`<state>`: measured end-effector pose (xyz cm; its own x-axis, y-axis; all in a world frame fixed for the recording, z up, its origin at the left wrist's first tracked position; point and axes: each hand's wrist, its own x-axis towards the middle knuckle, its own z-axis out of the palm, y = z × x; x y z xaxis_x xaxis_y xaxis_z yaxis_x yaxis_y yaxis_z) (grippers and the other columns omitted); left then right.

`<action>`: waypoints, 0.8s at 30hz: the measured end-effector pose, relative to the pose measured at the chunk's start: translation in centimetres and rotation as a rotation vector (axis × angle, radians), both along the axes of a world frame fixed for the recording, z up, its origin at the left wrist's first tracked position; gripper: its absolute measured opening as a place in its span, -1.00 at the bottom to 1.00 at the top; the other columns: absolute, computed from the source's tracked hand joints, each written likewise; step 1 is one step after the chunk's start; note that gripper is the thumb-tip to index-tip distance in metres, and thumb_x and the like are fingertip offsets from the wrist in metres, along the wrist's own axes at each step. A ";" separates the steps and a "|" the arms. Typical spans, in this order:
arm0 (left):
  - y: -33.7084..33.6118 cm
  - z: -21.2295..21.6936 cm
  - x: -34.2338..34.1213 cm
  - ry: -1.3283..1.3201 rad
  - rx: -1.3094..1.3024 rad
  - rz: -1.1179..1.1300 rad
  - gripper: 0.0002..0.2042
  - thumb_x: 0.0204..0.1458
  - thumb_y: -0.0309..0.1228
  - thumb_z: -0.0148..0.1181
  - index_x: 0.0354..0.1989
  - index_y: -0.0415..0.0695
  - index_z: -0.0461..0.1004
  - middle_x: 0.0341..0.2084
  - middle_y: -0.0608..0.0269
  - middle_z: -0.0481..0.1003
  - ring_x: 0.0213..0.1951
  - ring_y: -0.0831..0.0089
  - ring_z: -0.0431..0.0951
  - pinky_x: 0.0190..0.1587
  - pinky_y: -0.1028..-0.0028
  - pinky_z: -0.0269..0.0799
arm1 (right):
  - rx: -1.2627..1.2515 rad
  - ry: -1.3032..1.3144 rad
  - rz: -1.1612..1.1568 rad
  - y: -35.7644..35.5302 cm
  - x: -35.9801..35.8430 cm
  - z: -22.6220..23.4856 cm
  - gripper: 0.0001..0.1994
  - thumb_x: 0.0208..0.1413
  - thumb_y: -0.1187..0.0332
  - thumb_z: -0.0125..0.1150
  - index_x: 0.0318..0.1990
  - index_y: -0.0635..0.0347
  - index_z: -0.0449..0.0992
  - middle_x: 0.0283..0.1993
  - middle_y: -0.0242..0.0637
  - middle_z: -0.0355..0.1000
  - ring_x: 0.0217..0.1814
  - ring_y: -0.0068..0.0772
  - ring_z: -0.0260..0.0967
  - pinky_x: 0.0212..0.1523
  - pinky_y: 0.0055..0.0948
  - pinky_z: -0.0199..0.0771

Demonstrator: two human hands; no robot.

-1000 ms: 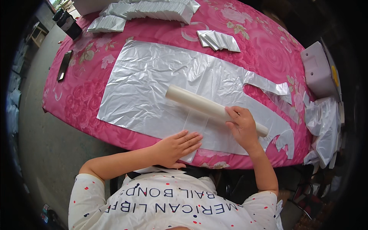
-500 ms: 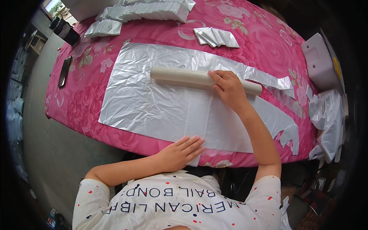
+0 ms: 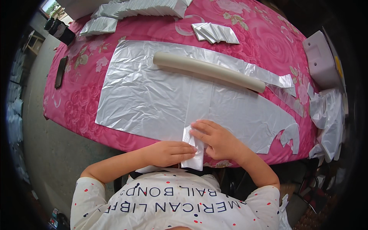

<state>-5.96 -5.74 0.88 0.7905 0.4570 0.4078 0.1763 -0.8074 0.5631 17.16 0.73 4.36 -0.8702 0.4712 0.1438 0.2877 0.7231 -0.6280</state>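
A large thin silvery-white plastic sheet (image 3: 142, 103) lies spread over the table, its near edge by my body. At that edge a narrow folded strip of the plastic (image 3: 198, 159) juts toward me. My left hand (image 3: 172, 152) closes on the strip from the left, fingers together and thumb hidden. From the right, my right hand (image 3: 216, 140) grips the strip's far end with bent fingers, its thumb tucked low. Beyond both hands, a long pale roller tube (image 3: 211, 71) rests untouched across the sheet.
Folded plastic packets (image 3: 215, 33) lie on the pink flowered cloth (image 3: 264, 46), with long stacks (image 3: 142, 9) farther back. A phone (image 3: 61, 72) and a dark jar (image 3: 61, 31) stand left. At right are a pale box (image 3: 320, 57) and loose plastic (image 3: 327, 122). The sheet's right end is torn.
My right hand has let go of the roller and come down toward me to the strip. My left hand has shifted slightly, its fingers now on the folded strip. The roller stays on the sheet.
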 end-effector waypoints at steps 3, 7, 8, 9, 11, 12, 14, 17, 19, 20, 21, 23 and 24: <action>0.4 0.5 -0.1 -0.141 -0.099 0.076 -0.62 -0.05 -0.40 0.08 -0.01 -0.22 0.37 0.03 0.07 0.36 0.05 0.20 0.38 0.06 0.29 0.34 | 0.055 -0.014 -0.055 -0.9 0.0 0.0 -0.50 -0.28 0.57 0.15 -0.02 0.30 0.39 0.04 -0.10 0.29 0.13 -0.09 0.21 0.10 -0.26 0.28; 1.8 1.8 0.3 0.189 -0.023 0.231 -0.42 -0.17 -0.31 0.16 0.11 -0.22 0.25 0.09 0.07 0.30 0.09 0.19 0.32 0.16 0.22 0.19 | 0.202 0.008 -0.187 -1.5 0.1 -1.6 -0.56 -0.28 0.52 0.20 -0.09 0.27 0.45 -0.01 -0.16 0.34 0.04 -0.13 0.29 0.03 -0.28 0.33; 1.8 1.5 0.3 0.212 -0.025 0.263 -0.41 -0.18 -0.31 0.17 0.11 -0.23 0.25 0.08 0.07 0.30 0.09 0.19 0.33 0.16 0.22 0.20 | 0.247 0.013 -0.212 -1.5 0.2 -1.8 -0.58 -0.28 0.51 0.22 -0.12 0.26 0.46 -0.03 -0.18 0.36 0.02 -0.14 0.30 0.00 -0.29 0.34; 1.7 1.3 0.3 0.235 -0.027 0.295 -0.40 -0.19 -0.31 0.17 0.11 -0.23 0.25 0.08 0.07 0.30 0.08 0.19 0.33 0.16 0.23 0.20 | 0.240 0.032 -0.236 -1.5 0.2 -1.8 -0.61 -0.27 0.52 0.21 -0.14 0.25 0.48 -0.07 -0.21 0.38 -0.02 -0.17 0.32 -0.05 -0.30 0.37; 1.7 1.2 0.5 0.235 0.002 0.340 -0.40 -0.20 -0.34 0.16 0.11 -0.24 0.25 0.03 0.07 0.35 0.03 0.19 0.38 0.10 0.26 0.26 | 0.226 0.067 -0.285 -1.4 0.2 -1.8 -0.65 -0.24 0.53 0.21 -0.17 0.22 0.50 -0.14 -0.26 0.42 -0.10 -0.22 0.36 -0.15 -0.33 0.41; 1.7 1.2 0.7 0.204 -0.031 0.364 -0.42 -0.18 -0.35 0.15 0.10 -0.25 0.25 0.00 0.07 0.37 -0.01 0.18 0.40 0.07 0.26 0.29 | 0.185 0.092 -0.317 -1.3 0.2 -1.7 -0.68 -0.22 0.53 0.20 -0.19 0.22 0.51 -0.19 -0.26 0.44 -0.15 -0.23 0.38 -0.20 -0.35 0.42; 1.8 1.3 1.1 0.141 -0.095 0.414 -0.45 -0.15 -0.38 0.13 0.10 -0.26 0.24 -0.06 0.06 0.41 -0.08 0.16 0.45 0.00 0.26 0.33 | 0.103 0.140 -0.379 -1.1 0.2 -1.6 -0.74 -0.17 0.54 0.19 -0.22 0.22 0.52 -0.28 -0.27 0.47 -0.27 -0.24 0.40 -0.28 -0.37 0.44; 2.7 1.9 1.9 0.027 -0.280 0.559 -0.52 -0.04 -0.43 0.07 0.11 -0.27 0.22 -0.18 0.06 0.46 -0.23 0.14 0.48 -0.10 0.31 0.37 | -0.087 0.209 -0.515 -0.1 -0.2 -1.5 -0.86 -0.04 0.51 0.14 -0.29 0.26 0.54 -0.46 -0.24 0.48 -0.49 -0.32 0.41 -0.41 -0.44 0.43; 4.1 2.9 2.3 -0.021 -0.595 0.655 -0.54 0.01 -0.46 0.03 0.13 -0.28 0.20 -0.24 0.09 0.46 -0.29 0.15 0.48 -0.12 0.35 0.37 | -0.411 0.080 -0.692 0.5 -0.7 -0.8 -0.88 0.01 0.47 0.12 -0.33 0.28 0.54 -0.53 -0.23 0.46 -0.56 -0.38 0.41 -0.45 -0.49 0.40; 4.5 3.2 2.4 -0.045 -0.753 0.704 -0.55 0.04 -0.47 0.01 0.14 -0.28 0.19 -0.28 0.10 0.47 -0.33 0.15 0.48 -0.14 0.37 0.37 | -0.575 0.015 -0.772 0.9 -0.9 -0.5 -0.88 0.03 0.44 0.11 -0.35 0.30 0.54 -0.57 -0.22 0.45 -0.59 -0.41 0.40 -0.48 -0.52 0.38; 4.8 3.3 2.5 -0.095 -0.823 0.753 -0.54 0.08 -0.45 -0.03 0.18 -0.26 0.13 -0.20 0.06 0.41 -0.29 0.18 0.44 -0.13 0.38 0.37 | -0.601 0.045 -0.779 1.4 -1.1 -0.5 -0.82 0.06 0.37 0.10 -0.39 0.33 0.53 -0.62 -0.26 0.43 -0.59 -0.52 0.42 -0.53 -0.56 0.34; 4.6 2.5 2.7 -0.138 -0.542 0.781 -0.49 0.07 -0.43 -0.01 0.21 -0.28 0.08 -0.04 -0.01 0.31 -0.13 0.16 0.40 -0.04 0.32 0.32 | -0.724 0.014 -0.778 2.3 -1.2 -0.1 -0.81 0.06 0.36 0.10 -0.43 0.34 0.52 -0.61 -0.29 0.43 -0.57 -0.53 0.44 -0.53 -0.57 0.34; 4.4 2.2 2.8 -0.159 -0.402 0.790 -0.46 0.06 -0.42 -0.01 0.22 -0.29 0.05 0.04 -0.05 0.26 -0.06 0.15 0.38 0.00 0.28 0.30 | -0.785 -0.003 -0.778 2.7 -1.2 0.0 -0.80 0.06 0.36 0.10 -0.45 0.34 0.51 -0.61 -0.30 0.43 -0.55 -0.54 0.45 -0.53 -0.57 0.33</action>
<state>-3.18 -1.33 3.06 0.1334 0.9751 0.1771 0.4925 -0.2203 0.8420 15.96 3.39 4.32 -0.2963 0.8494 -0.4366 0.4928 -0.2556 -0.8318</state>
